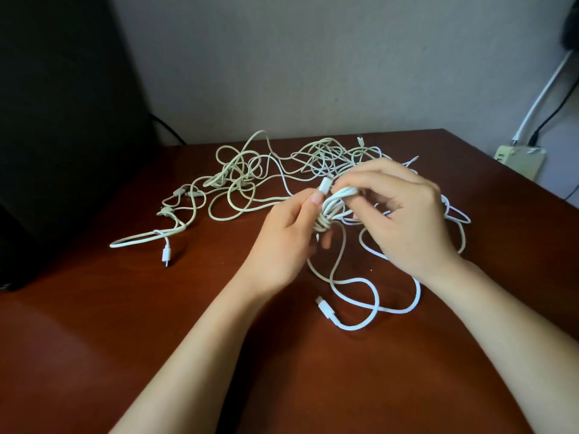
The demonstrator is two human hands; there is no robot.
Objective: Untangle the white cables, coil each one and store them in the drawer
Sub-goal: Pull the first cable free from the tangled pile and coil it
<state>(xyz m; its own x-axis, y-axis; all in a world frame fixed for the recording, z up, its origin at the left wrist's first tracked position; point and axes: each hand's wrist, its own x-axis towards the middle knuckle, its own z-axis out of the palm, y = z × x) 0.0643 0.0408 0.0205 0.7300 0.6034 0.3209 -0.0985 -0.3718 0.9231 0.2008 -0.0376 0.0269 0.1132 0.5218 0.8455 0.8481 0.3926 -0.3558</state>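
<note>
Light was dim and soft, leaving a pale sheen on the brown table (pixel 94 339) at the near left and soft-edged shadows beneath the left hand (pixel 282 239) and right hand (pixel 410 214). The fingers were slightly motion-blurred, and the white cables (pixel 316 155) at the far side looked yellowish and a little soft. The wide lens bowed the table's far edge, while the black shape (pixel 62 120) at far left held no detail.

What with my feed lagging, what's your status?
Left hand and right hand grip half-wound white cable coil. Tail trails on brown wooden table. Cream cable tangle behind.
</note>
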